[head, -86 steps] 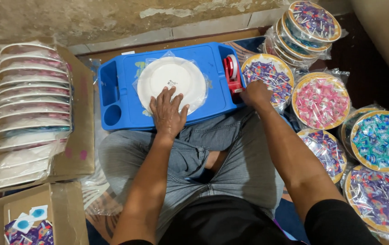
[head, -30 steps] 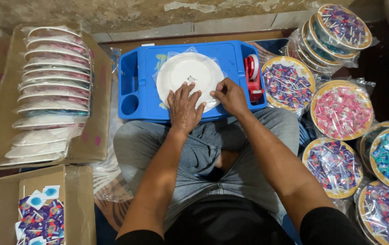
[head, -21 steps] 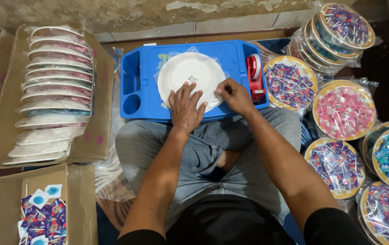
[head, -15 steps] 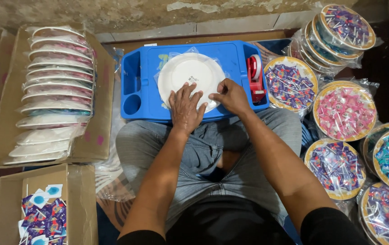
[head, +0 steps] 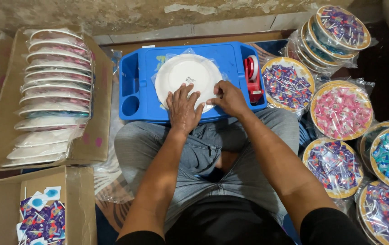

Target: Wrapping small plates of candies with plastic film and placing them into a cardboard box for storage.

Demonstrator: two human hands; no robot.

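A white paper plate (head: 185,75), upside down inside clear plastic wrap, lies on a blue lap tray (head: 142,68) resting across my knees. My left hand (head: 183,106) lies flat on the near part of the plate, fingers spread. My right hand (head: 228,97) sits at the plate's near right rim, fingers curled and pinching the wrap there. A red tape dispenser (head: 252,77) stands on the tray's right side, just beyond my right hand.
A cardboard box (head: 99,131) on the left holds a row of wrapped plates (head: 51,95). A smaller box (head: 74,204) at lower left holds sweets. Several wrapped plates of coloured sweets (head: 342,111) lie and stack at the right. A wall runs along the far edge.
My right hand came off the tape dispenser and moved left to the plate's near right rim. My left hand stayed pressed on the plate. The view shifted slightly.
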